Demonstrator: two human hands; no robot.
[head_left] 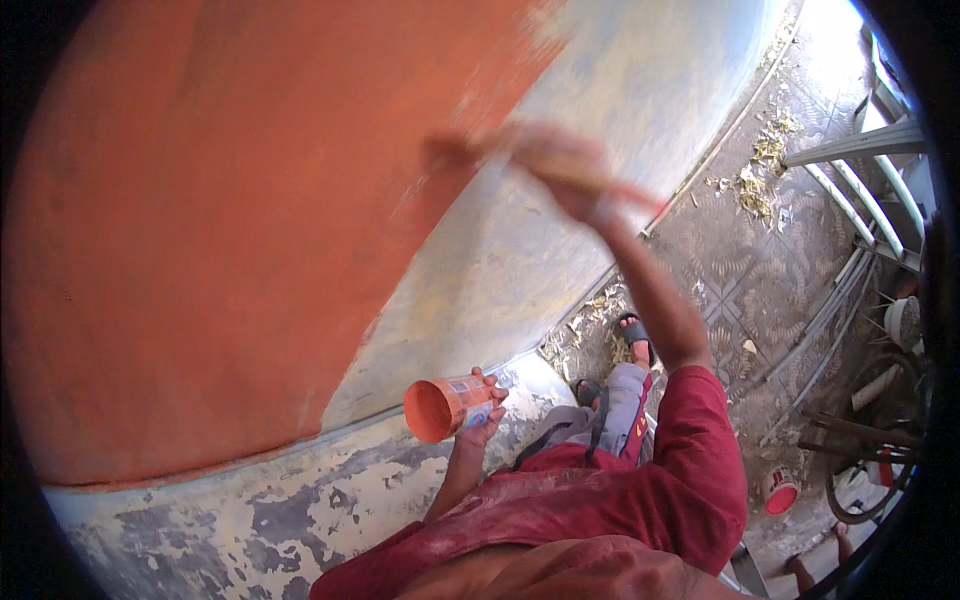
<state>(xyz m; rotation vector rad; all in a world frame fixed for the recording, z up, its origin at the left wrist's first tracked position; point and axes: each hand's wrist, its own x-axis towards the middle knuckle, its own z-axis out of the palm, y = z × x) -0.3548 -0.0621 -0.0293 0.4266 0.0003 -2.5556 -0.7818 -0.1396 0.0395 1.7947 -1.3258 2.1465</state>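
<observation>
My right hand (pixel 575 180) is raised against the wall, closed round a paintbrush (pixel 452 155). Motion smears both, and the bristles meet the wall where orange paint (pixel 230 220) borders the pale, unpainted part (pixel 440 290). Lower down, my left hand (pixel 486 412) grips an orange-smeared plastic tub (pixel 455 405) by its side. The tub is tilted, its round mouth turned to the left and toward me. Orange coats its inside; how much paint is in it I cannot tell.
Below the painted part runs a peeling grey-and-white wall section (pixel 290 520). Dry debris (pixel 760 180) litters the patterned floor. At right stand a white plastic chair (pixel 860 190), long thin rods (pixel 815 335) and a small red-and-white bucket (pixel 780 492). Another person's limb (pixel 800 572) shows at lower right.
</observation>
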